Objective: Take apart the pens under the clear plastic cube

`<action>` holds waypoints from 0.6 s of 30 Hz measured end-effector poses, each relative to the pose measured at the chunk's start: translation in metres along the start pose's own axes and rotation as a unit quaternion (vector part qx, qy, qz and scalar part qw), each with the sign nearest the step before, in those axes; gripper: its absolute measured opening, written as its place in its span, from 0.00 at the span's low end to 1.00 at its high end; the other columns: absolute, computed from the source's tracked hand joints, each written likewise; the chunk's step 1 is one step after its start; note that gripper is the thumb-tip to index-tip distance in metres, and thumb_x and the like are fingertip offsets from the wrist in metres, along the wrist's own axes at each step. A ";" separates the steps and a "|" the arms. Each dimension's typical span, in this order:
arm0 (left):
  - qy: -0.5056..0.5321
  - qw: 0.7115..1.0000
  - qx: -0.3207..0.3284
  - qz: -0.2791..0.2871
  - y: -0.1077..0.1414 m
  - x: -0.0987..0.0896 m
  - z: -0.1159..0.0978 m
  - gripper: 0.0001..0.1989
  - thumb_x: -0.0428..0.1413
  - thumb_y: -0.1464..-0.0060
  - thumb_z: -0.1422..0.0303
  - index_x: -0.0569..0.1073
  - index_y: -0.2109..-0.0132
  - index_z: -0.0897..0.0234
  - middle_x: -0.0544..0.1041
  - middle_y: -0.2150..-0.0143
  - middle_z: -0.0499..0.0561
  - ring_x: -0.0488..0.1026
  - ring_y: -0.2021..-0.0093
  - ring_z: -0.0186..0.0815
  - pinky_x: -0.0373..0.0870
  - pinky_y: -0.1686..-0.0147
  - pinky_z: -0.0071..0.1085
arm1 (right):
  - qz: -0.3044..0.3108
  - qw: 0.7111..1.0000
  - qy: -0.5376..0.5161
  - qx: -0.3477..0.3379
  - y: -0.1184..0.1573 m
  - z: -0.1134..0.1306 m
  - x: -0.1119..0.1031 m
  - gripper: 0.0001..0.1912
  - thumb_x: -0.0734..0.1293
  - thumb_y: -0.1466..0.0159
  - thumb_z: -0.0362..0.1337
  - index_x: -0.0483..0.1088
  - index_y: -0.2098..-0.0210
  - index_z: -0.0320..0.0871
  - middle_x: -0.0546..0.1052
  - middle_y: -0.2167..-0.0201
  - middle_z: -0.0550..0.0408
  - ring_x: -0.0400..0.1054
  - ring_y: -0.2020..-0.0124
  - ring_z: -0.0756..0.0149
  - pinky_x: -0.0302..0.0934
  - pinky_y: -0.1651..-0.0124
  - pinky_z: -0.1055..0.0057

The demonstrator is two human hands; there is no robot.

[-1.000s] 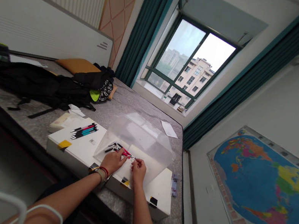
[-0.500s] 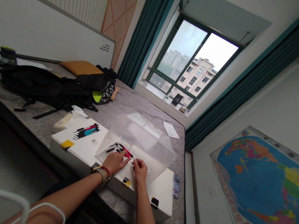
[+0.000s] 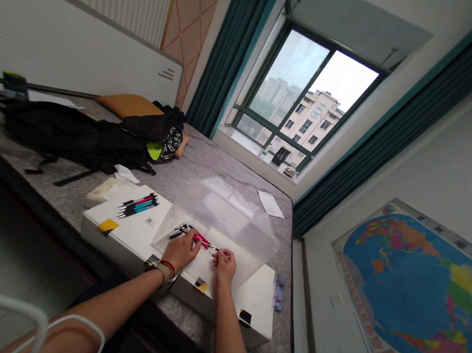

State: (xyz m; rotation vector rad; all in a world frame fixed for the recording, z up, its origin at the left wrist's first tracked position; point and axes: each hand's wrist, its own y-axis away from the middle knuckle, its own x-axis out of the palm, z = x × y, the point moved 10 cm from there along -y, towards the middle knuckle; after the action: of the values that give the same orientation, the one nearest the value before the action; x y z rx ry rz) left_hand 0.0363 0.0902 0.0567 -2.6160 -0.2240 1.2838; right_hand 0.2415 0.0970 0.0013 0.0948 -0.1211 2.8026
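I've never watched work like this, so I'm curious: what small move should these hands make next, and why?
Probably lay the red pen down gently beside the dark pens. The left hand and right hand are both at it, close to the clear plastic cover, and the pens nearby lie loosely.

Window: the green-framed glass window [image 3: 304, 100], far beyond your fingers [image 3: 224, 264], gives the main daylight; its sky nearly blows out to white.
Room: dim, soft and greyish around you.
Shadows: faint and soft on the flat white box [image 3: 130, 230] under your fingers.
Glare: a pale sheen lies across the clear plastic cover [image 3: 222, 214] just past your fingers.
Distortion: strong wide-angle tilt and bending toward the frame edges.
Blur: a pixelated patch [image 3: 278, 292] right of your fingers hides detail.
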 end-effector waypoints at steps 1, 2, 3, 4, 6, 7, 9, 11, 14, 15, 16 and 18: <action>-0.007 1.000 0.006 0.005 0.000 0.001 -0.002 0.12 0.46 0.39 0.60 0.65 0.52 0.61 0.77 0.65 0.51 0.75 0.65 0.37 0.61 0.69 0.28 | 0.001 1.000 -0.001 0.004 0.000 0.000 0.000 0.17 0.70 0.47 0.46 0.66 0.66 0.41 0.78 0.75 0.53 0.67 0.78 0.70 0.61 0.74 0.74; -0.014 1.000 0.012 0.010 0.001 0.002 -0.004 0.12 0.45 0.39 0.60 0.65 0.52 0.61 0.77 0.65 0.51 0.75 0.65 0.37 0.62 0.68 0.29 | 0.002 1.000 -0.005 0.007 0.001 0.000 0.001 0.19 0.71 0.48 0.46 0.66 0.63 0.41 0.79 0.71 0.50 0.70 0.75 0.68 0.62 0.72 0.73; -0.020 1.000 0.018 0.015 0.001 0.003 -0.005 0.12 0.45 0.38 0.61 0.65 0.52 0.61 0.77 0.65 0.51 0.75 0.65 0.37 0.62 0.68 0.29 | 0.004 1.000 -0.011 0.007 0.001 0.001 0.001 0.21 0.71 0.49 0.46 0.66 0.60 0.41 0.79 0.67 0.48 0.71 0.72 0.66 0.64 0.71 0.72; -0.024 0.999 0.023 0.020 0.001 0.004 -0.006 0.12 0.45 0.38 0.61 0.65 0.52 0.61 0.77 0.65 0.51 0.75 0.65 0.38 0.62 0.68 0.29 | 0.006 1.000 -0.018 0.005 0.002 0.003 0.002 0.25 0.72 0.49 0.46 0.65 0.57 0.41 0.79 0.64 0.47 0.73 0.69 0.64 0.65 0.69 0.71; -0.032 0.999 0.027 0.028 0.001 0.005 -0.007 0.12 0.45 0.38 0.63 0.64 0.51 0.61 0.77 0.64 0.52 0.75 0.64 0.38 0.63 0.66 0.29 | 0.006 1.000 -0.027 0.000 0.003 0.005 0.002 0.30 0.73 0.51 0.45 0.63 0.52 0.42 0.79 0.63 0.48 0.73 0.67 0.63 0.65 0.68 0.70; -0.036 0.998 0.030 0.030 0.001 0.006 -0.007 0.12 0.44 0.38 0.64 0.64 0.50 0.61 0.77 0.64 0.52 0.75 0.63 0.38 0.63 0.65 0.30 | 0.004 1.000 -0.029 -0.003 0.004 0.006 0.002 0.31 0.73 0.51 0.44 0.62 0.51 0.43 0.79 0.65 0.50 0.73 0.68 0.64 0.65 0.68 0.71; -0.043 0.998 0.038 0.031 0.001 0.007 -0.007 0.11 0.43 0.38 0.67 0.65 0.51 0.61 0.77 0.62 0.53 0.74 0.62 0.38 0.63 0.64 0.30 | 0.003 1.000 -0.021 -0.008 0.005 0.007 0.002 0.28 0.73 0.51 0.43 0.63 0.53 0.42 0.77 0.73 0.56 0.71 0.74 0.67 0.63 0.71 0.72; -0.047 0.997 0.048 0.033 0.001 0.009 -0.008 0.11 0.43 0.39 0.68 0.65 0.53 0.60 0.77 0.61 0.53 0.74 0.61 0.38 0.63 0.62 0.30 | 0.011 1.000 -0.003 -0.011 0.006 0.007 0.003 0.22 0.72 0.50 0.43 0.66 0.59 0.41 0.75 0.78 0.59 0.67 0.79 0.70 0.60 0.74 0.74; -0.051 0.996 0.064 0.038 0.002 0.011 -0.010 0.10 0.43 0.39 0.69 0.66 0.54 0.60 0.76 0.60 0.53 0.73 0.59 0.38 0.63 0.61 0.31 | 0.024 0.999 0.024 -0.015 0.006 0.008 0.006 0.14 0.70 0.48 0.43 0.68 0.68 0.40 0.74 0.80 0.57 0.63 0.81 0.71 0.57 0.76 0.75; -0.054 0.995 0.070 0.038 0.003 0.011 -0.011 0.11 0.43 0.40 0.69 0.67 0.53 0.60 0.76 0.60 0.53 0.73 0.59 0.39 0.63 0.61 0.31 | 0.025 0.999 0.029 -0.018 0.006 0.009 0.006 0.13 0.70 0.48 0.43 0.68 0.70 0.40 0.73 0.80 0.57 0.63 0.81 0.72 0.57 0.76 0.75; -0.058 0.995 0.077 0.037 0.003 0.011 -0.013 0.11 0.44 0.40 0.69 0.67 0.54 0.60 0.76 0.60 0.54 0.73 0.59 0.39 0.63 0.61 0.31 | 0.026 0.999 0.033 -0.022 0.006 0.009 0.006 0.13 0.70 0.48 0.43 0.69 0.71 0.40 0.73 0.81 0.57 0.62 0.81 0.72 0.57 0.76 0.75; -0.069 0.993 0.089 0.034 0.004 0.011 -0.015 0.11 0.44 0.41 0.70 0.67 0.54 0.60 0.76 0.61 0.54 0.73 0.59 0.40 0.63 0.61 0.32 | 0.027 0.999 0.036 -0.028 0.007 0.011 0.007 0.13 0.70 0.48 0.44 0.69 0.71 0.40 0.73 0.81 0.58 0.62 0.81 0.72 0.56 0.77 0.75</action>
State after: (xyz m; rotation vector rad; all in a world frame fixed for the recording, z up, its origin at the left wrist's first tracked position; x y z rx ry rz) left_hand 0.0554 0.0871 0.0565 -2.4085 -0.0406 1.4384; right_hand 0.2334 0.0917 0.0122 -0.0234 -0.1861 2.8499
